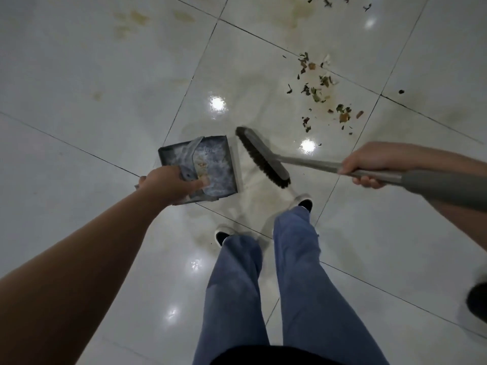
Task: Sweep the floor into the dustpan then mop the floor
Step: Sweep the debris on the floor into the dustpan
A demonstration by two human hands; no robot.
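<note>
A grey metal dustpan (pixel 216 164) sits low over the white tiled floor (pixel 79 88), its open edge facing right. My left hand (pixel 171 187) grips its handle at the near end. Some pale dust and a few scraps lie inside the pan. Just right of the pan's mouth is the broom head (pixel 263 159) with dark bristles, angled along the pan's edge. My right hand (pixel 369 164) grips the grey broom handle (pixel 313 163). A scatter of dry leaf bits (pixel 321 88) lies on the tiles beyond the broom, apart from it.
More dark debris (pixel 340 2) lies at the top edge. Yellowish stains (pixel 131 19) mark the tiles at top left and around the leaf bits. My legs in blue jeans (pixel 263 285) and both shoes stand just behind the pan and broom. A dark object (pixel 478 301) is at the right edge.
</note>
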